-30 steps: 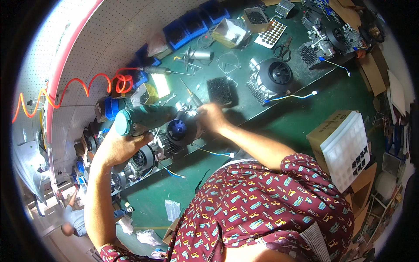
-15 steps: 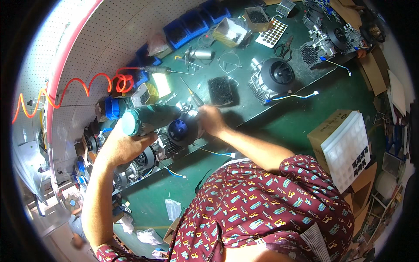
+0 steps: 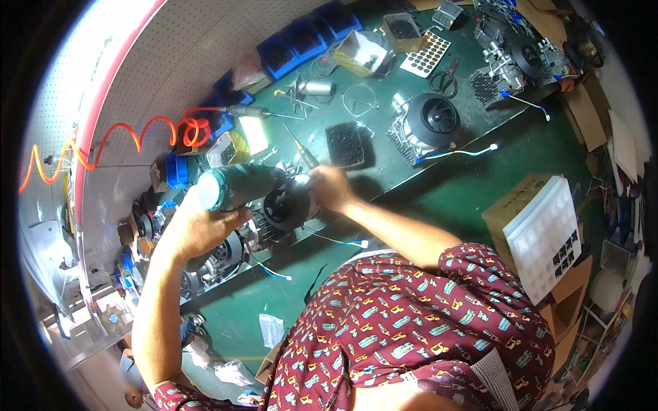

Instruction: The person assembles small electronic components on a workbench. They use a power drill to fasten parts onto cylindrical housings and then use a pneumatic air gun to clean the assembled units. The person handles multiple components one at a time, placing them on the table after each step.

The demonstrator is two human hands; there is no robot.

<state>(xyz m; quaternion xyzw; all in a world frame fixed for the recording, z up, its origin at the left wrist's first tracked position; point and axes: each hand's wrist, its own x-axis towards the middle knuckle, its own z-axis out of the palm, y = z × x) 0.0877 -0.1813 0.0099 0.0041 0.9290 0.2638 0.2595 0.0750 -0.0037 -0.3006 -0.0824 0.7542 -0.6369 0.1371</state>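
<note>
Though near the left hand, fan unit against the right hand.

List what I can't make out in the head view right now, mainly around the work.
All in the head view:
Held part of the green power tool: covered by the left grip.
Whether the tool's tip touches the fan unit: too small to tell.
Fingertip placement of the right grip: hidden by the hand itself.
Small dark pieces: too small to identify.
Blue wiring: cut off by the top edge.
</note>
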